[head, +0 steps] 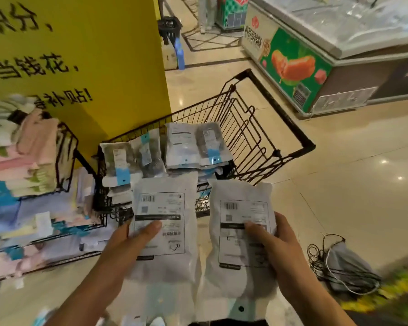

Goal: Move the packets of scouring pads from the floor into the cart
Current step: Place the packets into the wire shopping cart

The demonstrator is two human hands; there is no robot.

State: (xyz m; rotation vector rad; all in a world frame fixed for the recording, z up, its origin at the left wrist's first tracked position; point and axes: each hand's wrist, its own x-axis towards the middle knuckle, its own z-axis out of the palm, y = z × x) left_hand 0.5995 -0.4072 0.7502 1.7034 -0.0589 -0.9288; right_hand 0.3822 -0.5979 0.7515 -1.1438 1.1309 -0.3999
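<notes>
I hold two pale grey packets of scouring pads, printed label side up, just in front of the cart. My left hand (137, 234) grips the left packet (165, 208) with its thumb on the label. My right hand (271, 241) grips the right packet (240, 212) the same way. The black wire cart (290, 128) stands beyond them on the tiled floor. Several packets (186, 144) with blue header strips are stacked in its near half. The packets I hold hide the cart's near end.
A wire rack (66, 147) of folded cloths stands at the left beside a yellow pillar (92, 55). A chest freezer (339, 55) stands at the back right. On the floor at the right lies a grey bag (346, 267) with tangled cords. A person stands far back.
</notes>
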